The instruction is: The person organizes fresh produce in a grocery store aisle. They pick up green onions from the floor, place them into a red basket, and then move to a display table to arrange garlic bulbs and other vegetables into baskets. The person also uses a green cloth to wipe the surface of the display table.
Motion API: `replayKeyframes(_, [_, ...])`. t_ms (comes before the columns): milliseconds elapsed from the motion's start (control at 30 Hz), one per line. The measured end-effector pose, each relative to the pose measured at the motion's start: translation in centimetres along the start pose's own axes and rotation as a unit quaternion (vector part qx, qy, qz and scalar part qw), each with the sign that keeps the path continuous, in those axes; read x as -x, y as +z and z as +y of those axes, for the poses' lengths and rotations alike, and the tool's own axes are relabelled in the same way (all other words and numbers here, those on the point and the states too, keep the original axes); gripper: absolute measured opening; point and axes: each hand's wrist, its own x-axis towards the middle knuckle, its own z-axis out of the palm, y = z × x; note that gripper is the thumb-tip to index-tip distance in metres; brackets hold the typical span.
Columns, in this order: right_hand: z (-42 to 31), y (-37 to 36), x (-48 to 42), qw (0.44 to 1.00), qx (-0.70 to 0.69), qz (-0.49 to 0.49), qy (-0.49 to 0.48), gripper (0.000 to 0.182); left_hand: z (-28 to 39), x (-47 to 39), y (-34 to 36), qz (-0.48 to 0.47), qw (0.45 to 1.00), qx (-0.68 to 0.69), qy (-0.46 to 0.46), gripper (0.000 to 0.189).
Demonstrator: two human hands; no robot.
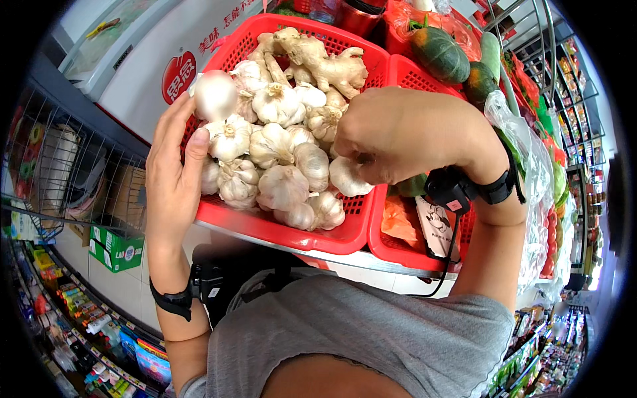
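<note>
A red plastic basket (pixel 298 241) holds many garlic bulbs (pixel 282 187), with pieces of ginger root (pixel 331 64) at its far end. My left hand (pixel 174 164) is at the basket's left side, its fingertips against a pale, blurred garlic bulb (pixel 215 95) and its thumb beside the other bulbs. Over the right side of the basket my right hand (pixel 393 134) is bent with curled fingers, touching a garlic bulb (pixel 348 176) at the edge of the pile. The fingertips are partly hidden, so its grip is unclear.
On the right stands a second red basket (pixel 398 253) with an orange bag (pixel 403 221) and a phone-like case (pixel 438 226). Green pumpkins (pixel 440 54) lie beyond it. A white freezer (pixel 144 64) is at the far left, above a wire basket (pixel 74 164) and a green box (pixel 115 248).
</note>
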Motion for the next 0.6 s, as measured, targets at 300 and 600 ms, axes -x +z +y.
replayKeyframes(300, [0.1,0.8,-0.8,0.998,0.017,0.029,-0.046,0.017,-0.2,0.1,0.0,0.008,1.0,0.009,0.008,0.038])
replayKeyframes(600, [-0.9,1.2,-1.2,1.0,0.016,0.025,-0.005,0.018,-0.3,0.2,0.0,-0.002,0.999,0.032,0.017,0.039])
